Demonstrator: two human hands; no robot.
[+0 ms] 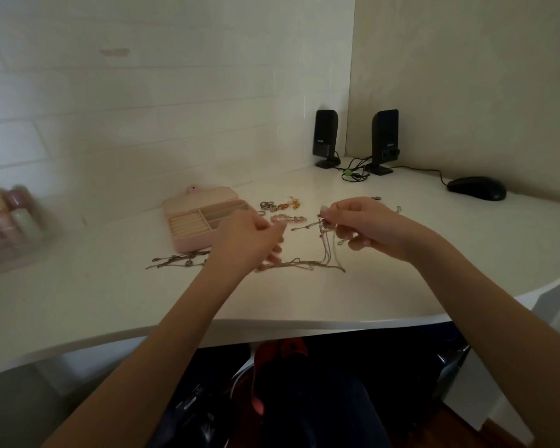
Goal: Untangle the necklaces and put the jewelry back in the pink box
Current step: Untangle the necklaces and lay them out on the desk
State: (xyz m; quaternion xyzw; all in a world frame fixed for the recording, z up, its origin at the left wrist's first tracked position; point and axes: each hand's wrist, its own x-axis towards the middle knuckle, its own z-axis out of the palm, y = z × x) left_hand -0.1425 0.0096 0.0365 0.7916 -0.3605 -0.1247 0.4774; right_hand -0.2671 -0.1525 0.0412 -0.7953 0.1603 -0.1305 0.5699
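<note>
The person sits at a smooth white desk (401, 286) with a rounded front edge, both bare forearms reaching over it. The right hand (369, 226) is raised above the surface, its fingertips pinching the knotted top of a bunch of thin silver necklaces (328, 250); the fine chains hang straight down from the pinch and then trail flat along the desk toward 9 o'clock. The left hand (249, 244) sits at 9 o'clock of the right one, fingers curled and blurred, low over the trailing end of those chains; whether it actually grips them cannot be told. The pink box (201, 221) lies open at about 10 o'clock of the left hand, just beside it: a soft-cornered rectangular case with a matte pink shell, a cream ridged ring roll and small square compartments, its lid tipped back with a round snap tab. A second loose chain (178, 260) lies stretched on the desk at 6 o'clock of the box. Between the hands, toward 12 o'clock, rest a pink beaded bracelet (286, 218), some rings (267, 205) and amber-coloured pieces (288, 203). At 1 o'clock stand two glossy black speakers (383, 140), their cables, and a black mouse (476, 188).
</note>
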